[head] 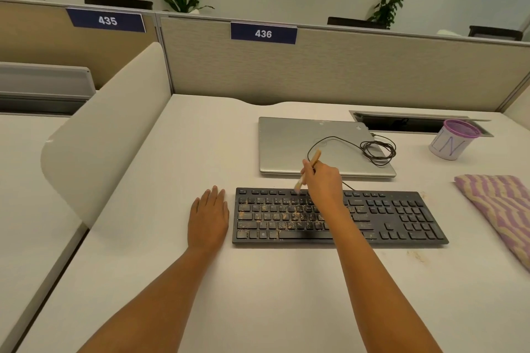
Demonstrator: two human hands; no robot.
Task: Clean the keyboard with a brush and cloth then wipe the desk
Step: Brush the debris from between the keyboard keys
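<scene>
A black keyboard (401, 218) lies on the white desk (258, 281), its left half sprinkled with tan crumbs. My right hand (325, 180) grips a small wooden brush (311, 165), whose bristles touch the top key row near the middle. My left hand (208, 216) rests flat on the desk, fingers straight, just left of the keyboard. A purple and beige striped cloth (500, 209) lies at the right edge of the desk.
A closed silver laptop (286, 146) with a coiled black cable (377, 150) on it sits behind the keyboard. A white cup with a purple rim (450, 143) stands at the back right beside a cable slot (401, 123). A white divider (109, 129) borders the left.
</scene>
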